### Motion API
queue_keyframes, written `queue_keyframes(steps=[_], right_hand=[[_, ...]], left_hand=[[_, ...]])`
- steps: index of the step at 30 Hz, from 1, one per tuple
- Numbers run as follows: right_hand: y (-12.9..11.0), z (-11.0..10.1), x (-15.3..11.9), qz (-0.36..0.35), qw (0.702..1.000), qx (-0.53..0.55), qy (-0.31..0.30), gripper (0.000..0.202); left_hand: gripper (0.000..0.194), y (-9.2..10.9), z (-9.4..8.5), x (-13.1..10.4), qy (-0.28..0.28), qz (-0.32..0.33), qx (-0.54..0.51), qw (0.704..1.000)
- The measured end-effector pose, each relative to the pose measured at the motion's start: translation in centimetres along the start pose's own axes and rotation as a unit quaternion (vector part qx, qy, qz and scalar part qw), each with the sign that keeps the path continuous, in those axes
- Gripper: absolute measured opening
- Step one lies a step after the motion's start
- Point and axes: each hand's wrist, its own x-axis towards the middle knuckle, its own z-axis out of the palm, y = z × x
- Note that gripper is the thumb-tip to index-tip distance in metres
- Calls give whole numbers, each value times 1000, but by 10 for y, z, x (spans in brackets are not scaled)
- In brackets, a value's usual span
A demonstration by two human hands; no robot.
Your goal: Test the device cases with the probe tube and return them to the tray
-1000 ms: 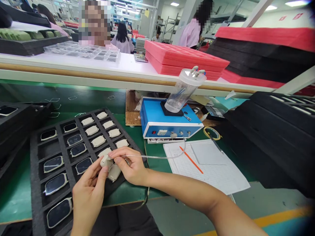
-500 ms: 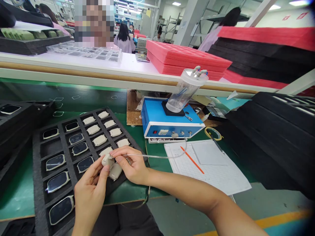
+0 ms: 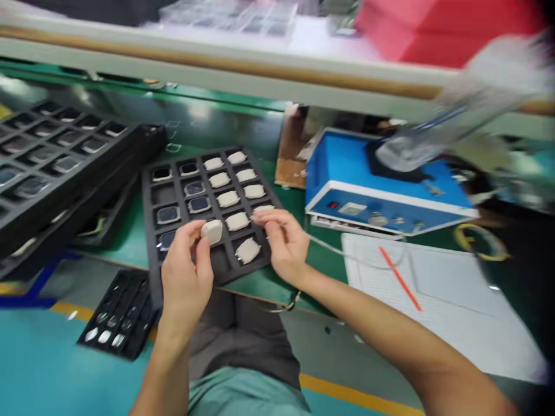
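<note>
"The left hand (image 3: 186, 277)?"
"I see it pinching one cream, rounded-square case (image 3: 212, 231) over the black foam tray (image 3: 165, 195), toward nine o'clock from my view's centre."
"And the right hand (image 3: 284, 244)?"
"At six o'clock; I see it closed on the thin, clear tube (image 3: 329, 248), which runs toward four o'clock."

Two hands (image 3: 187, 277), one held case (image 3: 212, 231), nine cream cases (image 3: 247, 251) showing in the middle tray (image 3: 151, 225), one blue machine (image 3: 359, 208)

We are listing one green-topped workbench (image 3: 291, 202); one white shelf (image 3: 217, 80), tan-edged, running above it; one glossy back panel (image 3: 234, 120), catching light; one grey-and-turquoise floor (image 3: 65, 358), yellow stripes (image 3: 355, 394) crossing it.
</note>
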Motion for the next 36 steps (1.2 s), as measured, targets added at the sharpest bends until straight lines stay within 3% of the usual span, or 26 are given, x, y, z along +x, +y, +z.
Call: queue_keyframes(steps=[3, 6, 8, 12, 14, 18, 21, 24, 27, 30, 33, 36], right_hand=[[6, 1, -3, 31, 999, 21, -3, 20], [6, 2, -3, 36, 999, 20, -15, 22], [5, 3, -3, 32, 999, 18, -13, 22], [4, 3, -3, 29, 999, 13, -19, 22], [5, 2, -4, 34, 999, 5, -20, 22], [7, 0, -6, 31, 999, -12, -22, 21], [7, -1, -7, 29, 999, -17, -22, 20], [5, 0, -7, 33, 999, -12, -10, 19], [3, 2, -6, 14, 1000, -4, 7, 20], [2, 3, -5, -15, 1000, -6, 25, 19], [3, 1, -5, -30, 999, -28, 5, 17], [4, -1, -5, -21, 999, -34, -23, 17]], left_hand=[[31, -4, -26, -6, -113, 53, 137, 983], [32, -12, -30, -18, -215, 97, 185, 954], [31, -18, -26, -24, -192, 121, 183, 957], [27, -28, -19, -14, -77, 137, 135, 978], [25, -30, -16, 2, -86, 139, 145, 976], [14, -29, -8, 39, -163, 122, 177, 963], [15, -25, -4, 50, -140, 91, 153, 974], [16, -18, 2, 42, -95, 76, 138, 983], [22, -11, 18, 26, -52, 20, -32, 998], [28, -5, 39, 12, -53, -77, -270, 958], [31, -1, 51, 7, -68, -112, -322, 938], [32, -1, 52, 5, -65, -117, -335, 933]])
